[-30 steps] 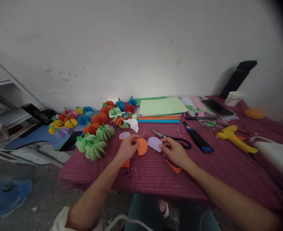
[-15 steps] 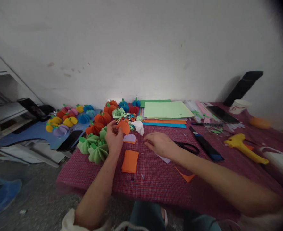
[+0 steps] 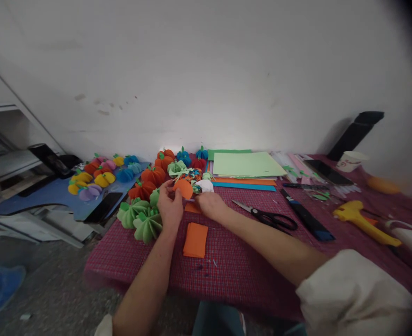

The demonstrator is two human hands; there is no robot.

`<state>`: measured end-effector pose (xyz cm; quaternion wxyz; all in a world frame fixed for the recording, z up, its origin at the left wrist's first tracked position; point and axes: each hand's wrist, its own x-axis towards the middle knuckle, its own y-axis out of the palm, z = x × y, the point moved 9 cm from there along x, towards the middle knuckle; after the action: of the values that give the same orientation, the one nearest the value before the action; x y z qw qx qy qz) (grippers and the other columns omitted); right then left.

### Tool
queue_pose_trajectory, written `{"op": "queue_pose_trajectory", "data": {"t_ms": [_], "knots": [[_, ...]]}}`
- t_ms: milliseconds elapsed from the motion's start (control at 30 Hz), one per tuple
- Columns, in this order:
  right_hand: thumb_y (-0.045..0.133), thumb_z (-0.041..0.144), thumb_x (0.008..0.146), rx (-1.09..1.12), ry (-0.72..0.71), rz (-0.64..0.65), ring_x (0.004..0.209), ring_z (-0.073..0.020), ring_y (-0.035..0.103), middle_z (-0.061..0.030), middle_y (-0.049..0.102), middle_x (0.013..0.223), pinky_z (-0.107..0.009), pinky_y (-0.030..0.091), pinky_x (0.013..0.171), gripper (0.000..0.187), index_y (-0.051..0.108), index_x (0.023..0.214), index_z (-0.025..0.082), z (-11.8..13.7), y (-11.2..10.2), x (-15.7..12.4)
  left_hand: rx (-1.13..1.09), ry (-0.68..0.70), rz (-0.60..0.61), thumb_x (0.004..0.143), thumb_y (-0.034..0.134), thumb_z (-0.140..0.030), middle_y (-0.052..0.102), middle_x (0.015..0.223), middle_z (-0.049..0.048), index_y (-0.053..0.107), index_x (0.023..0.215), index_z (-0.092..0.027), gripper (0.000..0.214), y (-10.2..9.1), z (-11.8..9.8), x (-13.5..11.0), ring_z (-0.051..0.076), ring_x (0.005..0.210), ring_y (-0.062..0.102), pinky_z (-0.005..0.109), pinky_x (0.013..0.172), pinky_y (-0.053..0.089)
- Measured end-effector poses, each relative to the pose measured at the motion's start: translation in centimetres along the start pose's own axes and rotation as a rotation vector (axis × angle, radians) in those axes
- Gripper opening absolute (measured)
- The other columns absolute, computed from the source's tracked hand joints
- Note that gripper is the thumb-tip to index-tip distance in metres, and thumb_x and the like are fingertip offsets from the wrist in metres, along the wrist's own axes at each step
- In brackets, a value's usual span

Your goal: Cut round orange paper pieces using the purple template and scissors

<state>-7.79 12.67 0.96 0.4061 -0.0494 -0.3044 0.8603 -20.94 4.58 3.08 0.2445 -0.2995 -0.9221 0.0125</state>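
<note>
My left hand [image 3: 170,206] is raised a little over the checked red tablecloth [image 3: 247,261], its fingers pinched on an orange folded paper circle [image 3: 184,188]. My right hand [image 3: 209,204] reaches across to the left and rests curled on the cloth just right of it, over the spot where a lilac paper piece lay; what its fingers hold is hidden. A folded orange paper stack [image 3: 195,239] lies in front of both hands. Green paper pumpkins [image 3: 141,217] sit right beside my left hand.
Scissors [image 3: 267,215], a black-and-blue ruler-like tool [image 3: 305,214] and a yellow glue gun [image 3: 363,220] lie to the right. Sheets of coloured paper [image 3: 246,164] lie at the back. Coloured paper pumpkins [image 3: 150,175] crowd the back left. A phone [image 3: 103,207] lies at the left edge.
My right hand left the lilac half-circle and moved left, up to the left hand. My left hand lifted the orange circle off the cloth, uncovering the orange stack.
</note>
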Motion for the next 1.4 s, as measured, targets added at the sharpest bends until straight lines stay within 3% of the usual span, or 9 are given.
{"op": "queue_pose_trajectory", "data": {"t_ms": [167, 300, 367, 500, 567, 700, 833, 1200, 1400], "knots": [[0.041, 0.011, 0.084, -0.587, -0.104, -0.016, 0.098, -0.0252, 0.049, -0.0140, 0.060, 0.096, -0.032, 0.037, 0.076, 0.021, 0.061, 0.089, 0.015, 1.9, -4.1, -4.1, -0.025, -0.045, 0.018, 0.073, 0.054, -0.028, 0.055, 0.075, 0.0006, 0.050, 0.110, -0.019, 0.038, 0.3, 0.8, 0.1, 0.013, 0.064, 0.055, 0.025, 0.061, 0.044], [0.052, 0.018, 0.080, -0.956, -0.145, 0.188, 0.092, -0.0258, 0.053, -0.0135, 0.063, 0.087, -0.035, 0.039, 0.079, 0.015, 0.066, 0.077, 0.014, 1.3, -5.4, -8.8, -0.172, -0.103, 0.172, 0.071, 0.055, -0.024, 0.056, 0.075, -0.0002, 0.047, 0.111, -0.020, 0.042, 2.4, 1.1, -0.6, 0.013, 0.062, 0.057, 0.024, 0.057, 0.045], [0.061, 0.036, 0.075, -0.868, -0.184, 0.246, 0.089, -0.0252, 0.055, -0.0112, 0.065, 0.089, -0.036, 0.040, 0.082, 0.024, 0.067, 0.088, 0.017, 1.6, -5.4, -9.2, -0.271, -0.152, 0.253, 0.068, 0.057, -0.022, 0.056, 0.073, -0.0009, 0.046, 0.111, -0.019, 0.044, 3.5, 1.0, -1.2, 0.013, 0.060, 0.057, 0.024, 0.055, 0.045], [0.052, 0.044, 0.080, -0.370, 0.006, -0.013, 0.080, -0.0183, 0.060, -0.0085, 0.066, 0.095, -0.027, 0.044, 0.069, 0.041, 0.058, 0.111, 0.017, 0.8, -6.4, -4.7, -0.396, -0.235, 0.402, 0.065, 0.061, -0.021, 0.056, 0.069, -0.0020, 0.047, 0.108, -0.016, 0.045, 5.0, 0.8, -2.2, 0.011, 0.060, 0.055, 0.022, 0.056, 0.044], [0.055, 0.039, 0.079, -0.191, 0.089, -0.018, 0.072, -0.0140, 0.060, -0.0067, 0.066, 0.090, -0.022, 0.043, 0.060, 0.041, 0.056, 0.112, 0.014, -0.5, -4.9, -2.1, -0.408, -0.253, 0.480, 0.065, 0.061, -0.022, 0.055, 0.069, -0.0024, 0.047, 0.107, -0.016, 0.045, 5.5, 0.9, -2.6, 0.010, 0.059, 0.055, 0.022, 0.057, 0.043], [0.054, 0.029, 0.079, -0.250, 0.157, 0.080, 0.057, -0.0102, 0.055, -0.0010, 0.063, 0.066, -0.018, 0.036, 0.049, 0.019, 0.065, 0.080, 0.014, -2.5, -1.5, 0.9, -0.180, -0.181, 0.427, 0.066, 0.061, -0.023, 0.057, 0.075, 0.0000, 0.047, 0.111, -0.017, 0.047, 4.6, 1.8, -1.9, 0.012, 0.060, 0.055, 0.025, 0.060, 0.044], [0.055, 0.031, 0.078, -0.355, 0.216, 0.112, 0.057, -0.0128, 0.056, -0.0029, 0.063, 0.062, -0.020, 0.036, 0.049, 0.020, 0.066, 0.075, 0.014, -3.6, -0.4, 1.5, 0.190, -0.006, 0.294, 0.069, 0.054, -0.015, 0.058, 0.093, 0.0078, 0.045, 0.120, -0.018, 0.052, 2.8, 1.4, -0.9, 0.016, 0.066, 0.058, 0.031, 0.068, 0.045], [0.053, 0.032, 0.078, -0.635, 0.189, 0.158, 0.099, -0.0254, 0.059, -0.0175, 0.063, 0.108, -0.029, 0.045, 0.078, 0.033, 0.064, 0.101, 0.010, -1.5, 1.7, 1.4, 0.630, 0.062, 0.583, 0.075, 0.035, -0.006, 0.066, 0.084, 0.0109, 0.038, 0.126, -0.013, 0.051, 4.3, 2.1, -2.3, 0.023, 0.080, 0.062, 0.033, 0.076, 0.043], [0.075, 0.027, 0.059, -0.693, 0.247, 0.256, 0.089, -0.0264, 0.063, -0.0167, 0.067, 0.096, -0.027, 0.050, 0.070, 0.041, 0.066, 0.094, 0.008, -1.8, 2.6, 2.8, 0.643, 0.044, 0.581, 0.075, 0.037, -0.009, 0.067, 0.090, 0.0121, 0.037, 0.124, -0.015, 0.049, 4.4, 2.2, -2.2, 0.024, 0.084, 0.063, 0.033, 0.077, 0.043]]}}
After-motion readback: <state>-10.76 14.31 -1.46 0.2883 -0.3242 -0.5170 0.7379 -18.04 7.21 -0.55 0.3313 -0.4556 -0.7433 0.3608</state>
